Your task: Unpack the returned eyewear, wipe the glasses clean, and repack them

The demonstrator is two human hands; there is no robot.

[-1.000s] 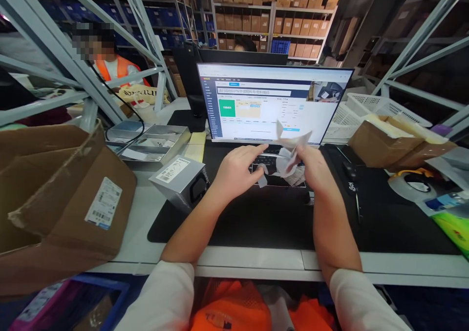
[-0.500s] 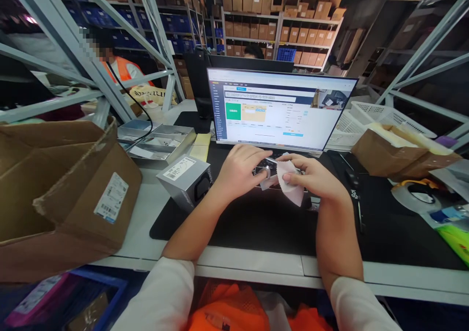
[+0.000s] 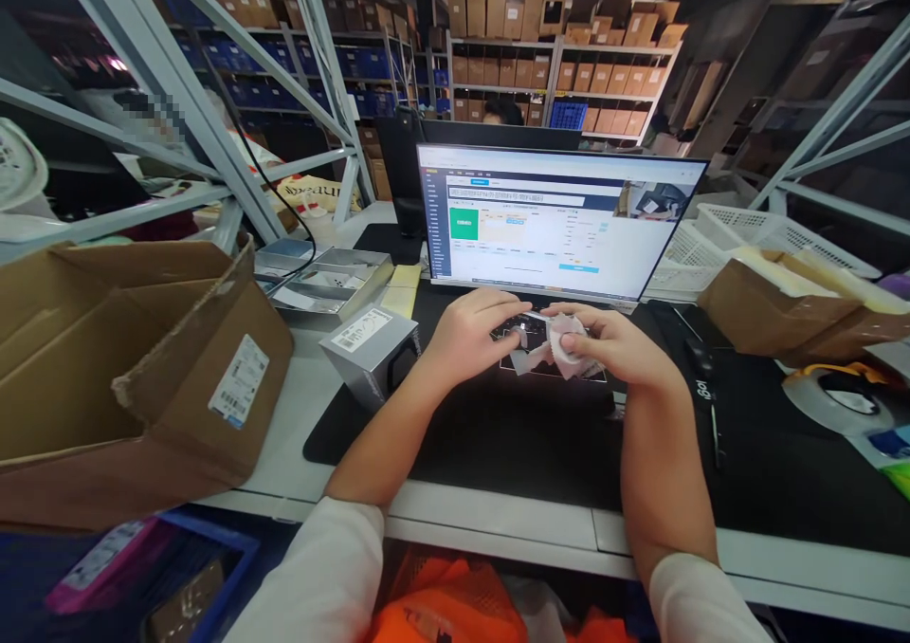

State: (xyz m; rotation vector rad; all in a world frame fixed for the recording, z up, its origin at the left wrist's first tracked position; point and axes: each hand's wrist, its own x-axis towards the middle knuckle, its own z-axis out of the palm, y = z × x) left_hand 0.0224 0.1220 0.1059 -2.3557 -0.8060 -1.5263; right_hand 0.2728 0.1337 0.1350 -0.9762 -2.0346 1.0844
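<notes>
My left hand (image 3: 465,332) and my right hand (image 3: 617,347) meet over the keyboard (image 3: 530,325) in front of the monitor (image 3: 558,224). Between them is a crumpled piece of white paper (image 3: 561,344). My right hand's fingers are curled around the paper wad. My left hand's fingers pinch a loose end of the same paper. A small grey box with a white label (image 3: 370,349) lies just left of my left forearm on the black desk mat (image 3: 498,434).
A large open cardboard box (image 3: 142,377) fills the left. Metal trays (image 3: 323,283) sit behind the grey box. At right are a cardboard package (image 3: 782,306), white baskets (image 3: 718,235), a tape dispenser (image 3: 843,396). A person in an orange vest was at the far left.
The paper was held up and spread in front of the screen; now it is crumpled into a wad low over the keyboard. The camera has tilted up a little.
</notes>
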